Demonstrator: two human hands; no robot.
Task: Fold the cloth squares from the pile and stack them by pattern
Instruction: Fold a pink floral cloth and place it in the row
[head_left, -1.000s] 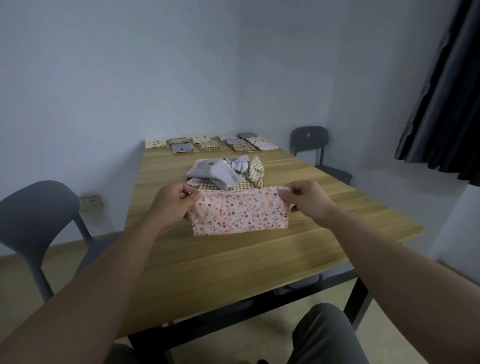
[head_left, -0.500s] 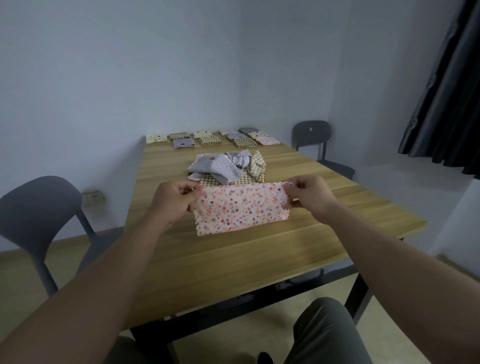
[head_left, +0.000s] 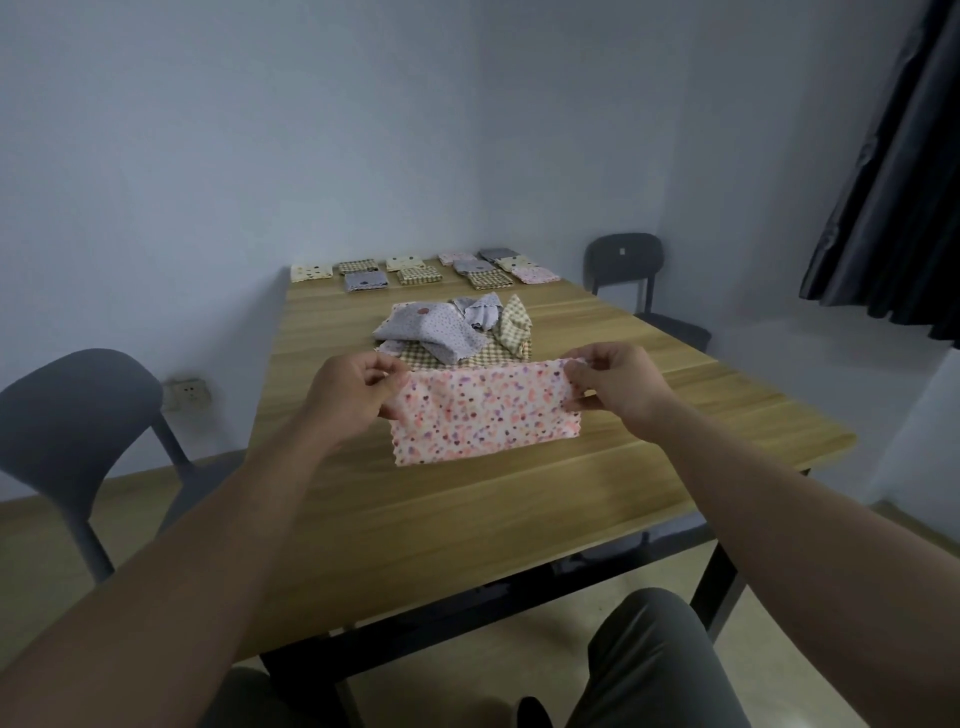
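Mid-fold: I have the pink cloth (head_left: 485, 410) stretched between both hands, just above the desk (head_left: 467, 525).

The cloth hangs as a wide strip, apparently already folded once. My left hand (head_left: 353, 389) pinches its upper left corner and my right hand (head_left: 615, 387) pinches the upper right. Just behind it sits the pile (head_left: 441, 332) of unfolded grey and checked squares. The folded stacks (head_left: 421, 273) line the far edge, a pink one (head_left: 535, 274) at the right. I judge this to be the second fold. Next I should bring the two ends together, edges matched, then carry the square to that pink stack.
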